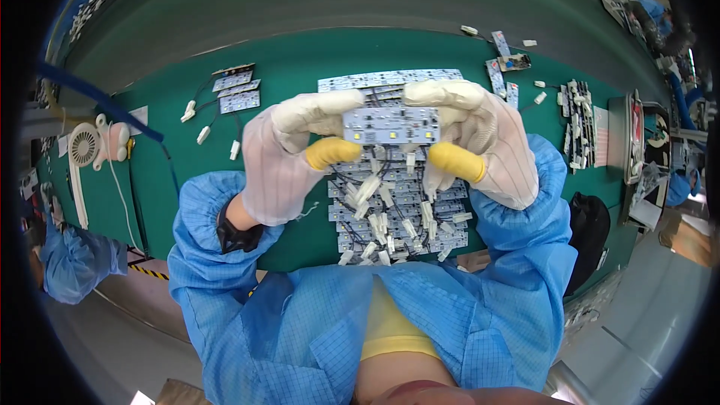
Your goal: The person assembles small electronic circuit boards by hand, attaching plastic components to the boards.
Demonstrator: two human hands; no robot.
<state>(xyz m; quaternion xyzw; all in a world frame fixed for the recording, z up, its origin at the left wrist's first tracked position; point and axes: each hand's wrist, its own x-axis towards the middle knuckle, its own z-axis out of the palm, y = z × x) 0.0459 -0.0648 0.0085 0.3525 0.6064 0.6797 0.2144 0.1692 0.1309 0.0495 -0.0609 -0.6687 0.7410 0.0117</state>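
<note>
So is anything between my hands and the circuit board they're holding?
Only the gloves and yellow thumb covers: left hand and right hand hold the circuit board by its ends, nothing else visible between.

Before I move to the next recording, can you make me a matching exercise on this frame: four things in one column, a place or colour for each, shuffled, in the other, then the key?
Things:
1. Held board
2. Fan
3. Connector heap
4. Mat

Places and colours:
A. lying over the laid-out boards
B. green
C. between the left hand and the right hand
D. well off to the person's left

Pairs: 1-C, 2-D, 3-A, 4-B
</note>
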